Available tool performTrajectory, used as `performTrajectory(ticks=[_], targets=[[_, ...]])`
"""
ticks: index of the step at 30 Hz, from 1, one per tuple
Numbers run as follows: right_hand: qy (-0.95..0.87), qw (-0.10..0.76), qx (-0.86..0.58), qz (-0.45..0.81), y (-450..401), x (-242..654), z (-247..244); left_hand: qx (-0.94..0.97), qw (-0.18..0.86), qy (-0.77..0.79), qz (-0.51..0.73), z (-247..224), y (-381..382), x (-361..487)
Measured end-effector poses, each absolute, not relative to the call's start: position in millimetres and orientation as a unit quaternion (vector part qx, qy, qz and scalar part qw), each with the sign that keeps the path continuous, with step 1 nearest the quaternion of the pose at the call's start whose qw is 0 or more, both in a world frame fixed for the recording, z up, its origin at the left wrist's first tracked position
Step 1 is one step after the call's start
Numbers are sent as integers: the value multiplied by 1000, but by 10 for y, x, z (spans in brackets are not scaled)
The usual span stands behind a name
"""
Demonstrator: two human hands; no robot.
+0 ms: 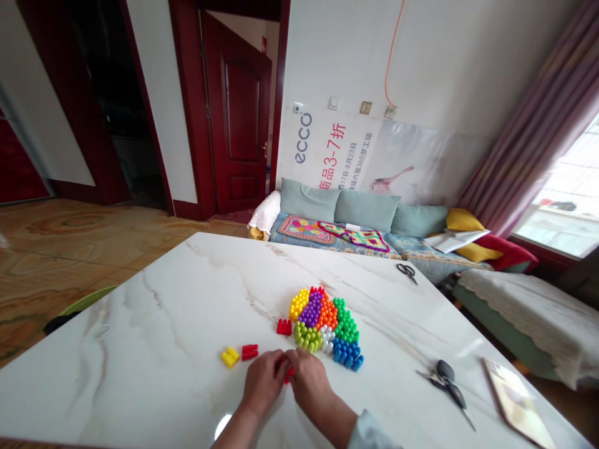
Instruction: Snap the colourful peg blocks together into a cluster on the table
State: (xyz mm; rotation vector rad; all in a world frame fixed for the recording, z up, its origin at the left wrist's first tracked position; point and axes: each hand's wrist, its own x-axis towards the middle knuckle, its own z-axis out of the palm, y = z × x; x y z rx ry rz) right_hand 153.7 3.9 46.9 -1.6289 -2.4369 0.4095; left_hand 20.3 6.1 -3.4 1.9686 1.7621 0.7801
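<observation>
My left hand (267, 376) and my right hand (309, 375) meet low over the table, fingers closed and pressed together. Between them shows a small red plastic block (289, 374), mostly hidden by the fingers. Just beyond my right hand lies a cluster of knobbly plastic blocks, sorted by colour: yellow (299, 304), purple (311, 310), orange (327, 313), green (347, 321), lime (307, 337), white (327, 339) and blue (347, 354), with some red at the far edge. Near my left hand are loose red blocks (249, 352) and a yellow one (230, 357).
The white marbled table (178, 324) carries dark-handled scissors (407, 271) at its far right corner. Nearer on the right lie a black-handled cutting tool (447, 383) and a phone (515, 402). Behind stands a sofa with cushions (367, 209); a door (241, 112) is ajar.
</observation>
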Motion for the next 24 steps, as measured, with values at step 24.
performTrajectory(ticks=[24], targets=[[-663, 254, -700, 82, 1966, 2610, 972, 696, 207, 615, 307, 41, 26, 230]])
